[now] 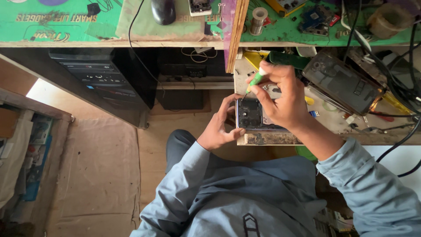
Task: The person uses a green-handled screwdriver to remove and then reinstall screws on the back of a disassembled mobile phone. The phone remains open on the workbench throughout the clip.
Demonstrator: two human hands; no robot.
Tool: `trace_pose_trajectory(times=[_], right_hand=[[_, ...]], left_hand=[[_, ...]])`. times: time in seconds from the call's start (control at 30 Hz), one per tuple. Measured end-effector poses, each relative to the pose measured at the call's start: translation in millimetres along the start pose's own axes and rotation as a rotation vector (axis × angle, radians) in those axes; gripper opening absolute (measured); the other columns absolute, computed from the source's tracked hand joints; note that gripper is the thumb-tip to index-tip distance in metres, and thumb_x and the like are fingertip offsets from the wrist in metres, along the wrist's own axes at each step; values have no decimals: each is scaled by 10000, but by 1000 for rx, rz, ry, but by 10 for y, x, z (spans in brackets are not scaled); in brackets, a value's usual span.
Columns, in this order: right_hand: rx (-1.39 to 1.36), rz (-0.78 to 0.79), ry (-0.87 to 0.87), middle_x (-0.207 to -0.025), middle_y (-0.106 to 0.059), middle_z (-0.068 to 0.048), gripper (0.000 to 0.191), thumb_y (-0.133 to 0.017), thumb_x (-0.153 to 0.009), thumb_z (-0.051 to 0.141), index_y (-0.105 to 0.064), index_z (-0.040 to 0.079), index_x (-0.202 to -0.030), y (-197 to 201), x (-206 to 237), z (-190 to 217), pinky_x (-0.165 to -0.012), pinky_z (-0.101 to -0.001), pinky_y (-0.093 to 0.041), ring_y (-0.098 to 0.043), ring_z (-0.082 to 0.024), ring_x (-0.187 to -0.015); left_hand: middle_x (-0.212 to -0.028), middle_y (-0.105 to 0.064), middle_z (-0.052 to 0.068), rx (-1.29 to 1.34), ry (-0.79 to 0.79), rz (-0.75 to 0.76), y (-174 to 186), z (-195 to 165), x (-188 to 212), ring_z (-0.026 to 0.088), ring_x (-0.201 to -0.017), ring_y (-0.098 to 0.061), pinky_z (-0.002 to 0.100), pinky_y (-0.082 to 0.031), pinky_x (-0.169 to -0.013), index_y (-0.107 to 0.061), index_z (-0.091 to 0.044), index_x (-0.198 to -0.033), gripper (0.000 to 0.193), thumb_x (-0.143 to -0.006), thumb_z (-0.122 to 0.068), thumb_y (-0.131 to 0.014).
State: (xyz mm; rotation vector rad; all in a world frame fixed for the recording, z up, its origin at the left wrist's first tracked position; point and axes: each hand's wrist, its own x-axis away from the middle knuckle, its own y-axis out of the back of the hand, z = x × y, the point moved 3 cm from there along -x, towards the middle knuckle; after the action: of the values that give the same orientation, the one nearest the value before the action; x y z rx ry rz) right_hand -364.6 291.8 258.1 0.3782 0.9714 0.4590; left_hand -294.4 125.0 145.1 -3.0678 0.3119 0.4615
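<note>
A small opened phone [251,116] with a dark inner face lies on a worn pull-out shelf [280,138] below the bench. My left hand [219,127] grips the phone's left end, thumb and fingers around its edge. A green-handled screwdriver [255,80] is pinched in my right hand [280,96], tip pointing down at the phone's top left corner. My right palm hides the right half of the phone.
A phone in a clear case [342,81] lies on the shelf to the right, among black cables [403,87] and small parts. Above is the green workbench [307,30] with a mouse [163,10] and tape rolls. A computer tower [105,79] stands under the bench at left.
</note>
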Motion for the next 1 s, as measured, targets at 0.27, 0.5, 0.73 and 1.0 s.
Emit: trace_pose_trajectory(times=[0.27, 0.5, 0.73, 1.0], right_hand=[[206, 15, 148, -1200, -661, -170, 508, -751, -969, 42, -441, 18, -1372, -16, -35, 40, -1006, -429, -528, -667, -345, -1134], [234, -37, 82, -1217, -585, -198, 616, -852, -912, 145, -436, -1, -1342, -1, -44, -38, -955, -408, -530, -646, -320, -1066], [28, 47, -3, -1245, -586, -161, 464, -680, -1010, 99, -379, 59, -1361, -19, -56, 13, -955, -405, -535, -657, -281, -1110], [263, 93, 127, -1230, -700, -48, 448, -721, -994, 9, -422, 35, -1327, -5, -25, 21, -1071, -500, -440, -593, -300, -1184]], left_hand=[[-1194, -673, 127, 9, -4, 5, -19, 21, 3, 193, -1013, -653, 355, -524, -979, -300, -80, -1538, 908, -802, -321, -772], [-1227, -663, 131, 19, -22, 11, -14, 36, 2, 199, -1052, -655, 360, -520, -1009, -293, -80, -1542, 899, -818, -308, -773], [-1218, -666, 123, 29, 26, 15, -15, 47, 6, 192, -1011, -664, 357, -534, -950, -292, -81, -1527, 901, -795, -315, -763], [-1218, -663, 134, 3, -31, 7, -9, 19, -3, 198, -1016, -645, 355, -522, -985, -313, -80, -1539, 895, -809, -324, -771]])
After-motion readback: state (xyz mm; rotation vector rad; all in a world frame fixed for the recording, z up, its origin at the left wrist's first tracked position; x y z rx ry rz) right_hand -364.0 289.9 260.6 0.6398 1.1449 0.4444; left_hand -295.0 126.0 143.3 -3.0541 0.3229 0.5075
